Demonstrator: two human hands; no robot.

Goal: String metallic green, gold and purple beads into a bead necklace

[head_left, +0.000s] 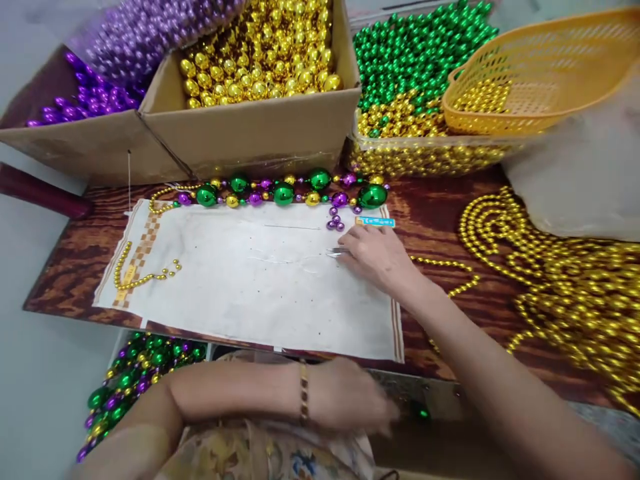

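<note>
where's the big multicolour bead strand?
Head view, centre: the strand of large green, purple and gold beads lies along the far edge of the white cloth, near the gold-bead cardboard box.

Wooden table, white cloth, cardboard boxes

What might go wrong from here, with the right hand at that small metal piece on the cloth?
The metal piece at the right hand is tiny and may be sharp: a prick or a slip seems possible. Loose purple beads lie just beyond it; a nudge might roll them. The left hand, blurred and low, might snag the cloth at its near edge.
</note>
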